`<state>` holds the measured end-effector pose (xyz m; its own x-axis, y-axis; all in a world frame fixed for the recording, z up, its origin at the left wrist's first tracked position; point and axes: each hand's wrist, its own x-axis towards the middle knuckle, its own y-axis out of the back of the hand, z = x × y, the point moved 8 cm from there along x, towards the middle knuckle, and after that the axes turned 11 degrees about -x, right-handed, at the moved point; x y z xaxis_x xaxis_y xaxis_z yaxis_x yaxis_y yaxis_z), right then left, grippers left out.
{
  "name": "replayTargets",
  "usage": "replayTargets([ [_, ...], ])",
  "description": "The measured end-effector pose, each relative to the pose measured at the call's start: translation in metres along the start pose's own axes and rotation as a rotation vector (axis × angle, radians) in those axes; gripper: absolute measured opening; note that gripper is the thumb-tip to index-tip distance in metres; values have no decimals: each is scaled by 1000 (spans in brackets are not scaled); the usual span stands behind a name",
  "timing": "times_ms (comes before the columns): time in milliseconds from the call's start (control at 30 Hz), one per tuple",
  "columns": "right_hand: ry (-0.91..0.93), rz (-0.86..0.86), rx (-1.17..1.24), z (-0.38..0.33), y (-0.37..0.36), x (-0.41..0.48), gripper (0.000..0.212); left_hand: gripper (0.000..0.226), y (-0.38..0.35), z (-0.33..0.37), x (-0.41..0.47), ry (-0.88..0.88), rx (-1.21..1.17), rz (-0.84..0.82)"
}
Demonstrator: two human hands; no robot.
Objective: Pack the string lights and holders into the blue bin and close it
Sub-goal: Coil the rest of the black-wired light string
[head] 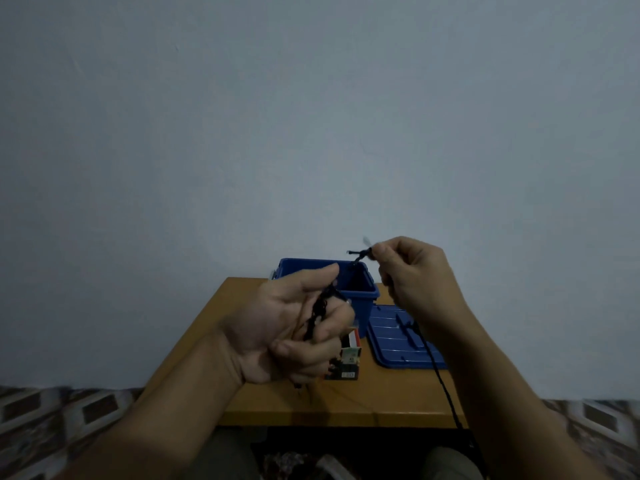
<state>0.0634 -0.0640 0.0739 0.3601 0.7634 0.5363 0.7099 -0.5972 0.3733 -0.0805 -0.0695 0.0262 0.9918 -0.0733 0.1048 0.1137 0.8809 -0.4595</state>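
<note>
Pale blue-grey wall (311, 116) fills the upper field; patterned floor (52, 417) flanks a small wooden tabletop (346, 407). At its far edge stands the open blue bin (361, 295), its lid (391, 344) lying flat just beside it, to the right. Left hand (287, 327): grip closed round a wound bundle of the string lights (438, 375). Right hand (415, 275): thumb and forefinger pinch the cord near a clear bulb, above the bin's rim. The loose remainder trails over the lid and off the near edge. The cord looks light, limp and tangle-prone, the bulbs probably fragile; best held by the cord, not the bulbs. A small printed box (348, 367) rests before the bin, contents indiscernible.
</note>
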Motion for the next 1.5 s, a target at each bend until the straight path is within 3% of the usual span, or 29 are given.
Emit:
replayTargets([
  [167,-150,-338,-59,35,-46,-28,28,37,-3,24,3,-247,-121,39],
  [300,-220,-482,-9,47,-68,-50,21,22,17,37,1,-456,-116,323],
  [367,-201,-527,-25,47,-73,-58,22,17,29,42,-2,-553,-124,450],
  [500,-159,-554,-61,39,-71,-67,22,33,46,44,-10,-678,-136,607],
  [733,-129,-564,-110,26,-63,-72,21,36,52,48,-18,-827,-207,709],
  [900,-160,-575,-112,23,-61,-75,21,41,52,51,-22,-855,-138,784],
  [1033,-142,-544,-115,16,-54,-74,24,45,56,54,-31,-867,54,941],
  [1333,-68,-427,-114,6,-36,-64,39,33,54,54,-27,-611,344,1092],
  [1500,-57,-390,-149,1,-26,-60,34,31,55,52,-27,-419,626,1138],
])
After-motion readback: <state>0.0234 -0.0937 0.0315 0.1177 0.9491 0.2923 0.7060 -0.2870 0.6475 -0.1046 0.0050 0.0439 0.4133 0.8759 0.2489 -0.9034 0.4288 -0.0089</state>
